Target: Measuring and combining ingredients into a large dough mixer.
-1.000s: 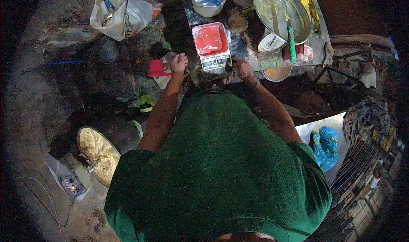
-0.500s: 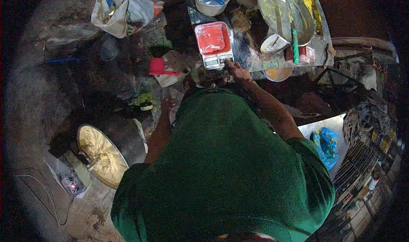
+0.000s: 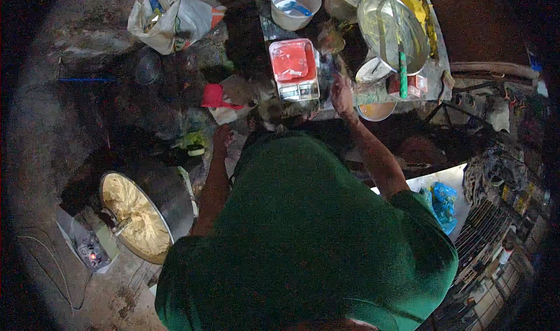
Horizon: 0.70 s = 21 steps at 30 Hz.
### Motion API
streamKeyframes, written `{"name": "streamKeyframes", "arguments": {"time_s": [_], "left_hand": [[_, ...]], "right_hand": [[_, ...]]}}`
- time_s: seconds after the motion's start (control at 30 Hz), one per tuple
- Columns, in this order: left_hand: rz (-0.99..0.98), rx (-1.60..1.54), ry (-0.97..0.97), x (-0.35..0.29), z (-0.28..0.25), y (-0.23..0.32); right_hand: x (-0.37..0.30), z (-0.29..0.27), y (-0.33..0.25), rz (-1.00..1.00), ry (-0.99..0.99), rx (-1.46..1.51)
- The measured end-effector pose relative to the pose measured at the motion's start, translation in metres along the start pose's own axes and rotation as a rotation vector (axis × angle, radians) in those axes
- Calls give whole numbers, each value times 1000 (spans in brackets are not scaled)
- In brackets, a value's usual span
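Observation:
My right hand (image 3: pixel 343 95) is over the table's near edge, just right of a kitchen scale (image 3: pixel 296 92). Its fingers point forward, slightly blurred, and appear to hold nothing. The scale has a red square tray (image 3: pixel 293 60) dusted with white powder, with a small display and buttons at its near side. My left hand (image 3: pixel 222 136) hangs low beside my body, away from the table. Its fingers look loosely stretched, though the light is dim. Nearest to it lies a pink scoop-like cup (image 3: pixel 213 95) on a pale sheet or sack.
Behind the scale stands a white bucket (image 3: pixel 296 20) holding a blue scoop. A large metal bowl (image 3: pixel 382 33) with a green-handled tool sits at right. A mixing bowl of pale dough (image 3: pixel 135 220) is at lower left. A white sack (image 3: pixel 169 25) stands at far left.
My right hand has moved off the scale's buttons to the right. My left hand has shifted slightly toward the left. The view has moved a little.

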<state>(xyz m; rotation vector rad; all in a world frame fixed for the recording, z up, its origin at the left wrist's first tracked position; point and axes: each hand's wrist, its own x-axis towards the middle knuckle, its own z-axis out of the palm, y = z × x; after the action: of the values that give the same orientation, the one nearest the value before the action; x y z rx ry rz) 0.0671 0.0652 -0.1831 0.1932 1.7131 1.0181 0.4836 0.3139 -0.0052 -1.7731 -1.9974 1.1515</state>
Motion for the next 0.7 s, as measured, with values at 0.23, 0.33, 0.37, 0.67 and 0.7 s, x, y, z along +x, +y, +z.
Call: {"name": "streamKeyframes", "arguments": {"time_s": [0.23, 0.33, 0.37, 0.67, 0.7], "left_hand": [[7, -376, -353, -15, -35, -27], [7, -497, -450, -44, -48, -38], [-8, -520, -520, -56, -51, -37], [286, 243, -85, -95, 6, 69], [390, 294, -59, -98, 19, 94]], "right_hand": [[88, 0, -25, -256, 689, -271], [116, 4, -50, -226, 879, -501], [130, 2, -20, -200, 904, -507], [89, 0, 20, -252, 787, -315], [67, -1, 15, -206, 817, -292]]}}
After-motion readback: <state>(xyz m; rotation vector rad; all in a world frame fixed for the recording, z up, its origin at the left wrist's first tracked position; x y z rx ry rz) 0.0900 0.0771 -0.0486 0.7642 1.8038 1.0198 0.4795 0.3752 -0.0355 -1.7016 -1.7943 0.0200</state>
